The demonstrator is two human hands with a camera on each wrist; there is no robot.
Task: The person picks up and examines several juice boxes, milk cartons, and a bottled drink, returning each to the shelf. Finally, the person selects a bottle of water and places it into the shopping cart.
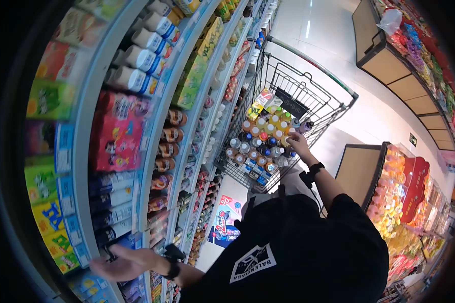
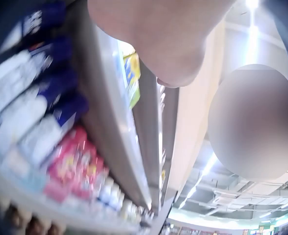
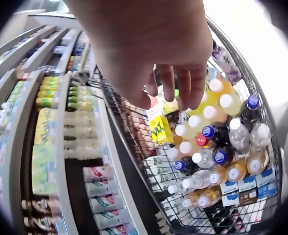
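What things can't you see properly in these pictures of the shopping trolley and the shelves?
- Left hand: in the left wrist view only its blurred underside shows; fingers are cut off by the top edge.
- Pink drink packs: left wrist view, labels blurred.
- Right hand: right wrist view, it covers part of the wire shopping trolley.
- Bottles with coloured caps: head view, labels too small.

White lettering reading "BALENCIAGA" stood on the back of the person's black shirt (image 1: 253, 262). A yellow carton (image 3: 161, 130) in the shopping cart (image 3: 149, 161) carried "VITA". A floor sign (image 1: 223, 221) showed "50". Shelf labels were too blurred to read.
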